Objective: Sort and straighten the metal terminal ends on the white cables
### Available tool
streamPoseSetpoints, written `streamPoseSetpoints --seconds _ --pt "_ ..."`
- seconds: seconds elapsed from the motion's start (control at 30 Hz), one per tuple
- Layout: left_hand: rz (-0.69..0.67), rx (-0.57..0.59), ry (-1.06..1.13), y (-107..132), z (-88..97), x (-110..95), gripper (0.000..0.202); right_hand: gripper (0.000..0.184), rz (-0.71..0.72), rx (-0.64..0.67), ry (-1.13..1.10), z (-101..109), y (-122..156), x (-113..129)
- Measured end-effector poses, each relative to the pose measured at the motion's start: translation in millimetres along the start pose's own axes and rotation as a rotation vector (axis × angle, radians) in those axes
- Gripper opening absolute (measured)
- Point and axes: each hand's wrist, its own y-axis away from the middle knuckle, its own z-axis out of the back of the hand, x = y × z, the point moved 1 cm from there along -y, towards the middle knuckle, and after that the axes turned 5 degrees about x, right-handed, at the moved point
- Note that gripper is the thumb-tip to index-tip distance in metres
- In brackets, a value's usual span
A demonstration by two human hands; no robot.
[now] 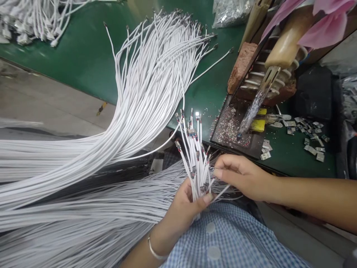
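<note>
My left hand (185,208) is closed around a small bunch of white cables (195,160), their metal-tipped ends pointing up. My right hand (241,175) comes in from the right and pinches one cable end at the side of that bunch. A large sheaf of white cables (145,96) fans across the green table (83,56), and more cables (83,216) lie over my lap to the left.
A soldering iron (279,70) rests on its stand by a brick (241,65), over a dark tray (237,130) with solder bits. Small metal shells (306,137) lie scattered at the right. Another cable pile (33,22) sits at the far left, a plastic bag (228,13) at the back.
</note>
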Motion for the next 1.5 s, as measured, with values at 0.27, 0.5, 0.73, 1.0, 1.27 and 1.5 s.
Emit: streamPoseSetpoints --seconds 0.27,0.5,0.73,1.0,1.27,1.5 --pt "0.003 0.059 0.150 -2 -2.2 -5 0.031 0.019 0.016 0.011 -0.004 4 0 2" --pt "0.043 0.128 0.185 -2 -4.3 -9 0.023 0.017 0.074 0.174 -0.099 3 2 4" --pt "0.014 0.062 0.144 -3 -6.2 -7 0.019 0.022 0.020 0.224 -0.117 3 1 2" --pt "-0.008 0.029 0.059 0 -1.3 4 0.022 0.031 -0.027 0.067 -0.108 -2 -3 -7" --pt "-0.092 -0.133 0.104 -4 -2.2 -9 0.022 0.037 0.011 0.043 -0.005 0 -1 -5" --pt "-0.035 -0.126 0.080 -3 -1.8 -3 0.027 0.031 0.024 0.194 -0.067 -1 0 -2"
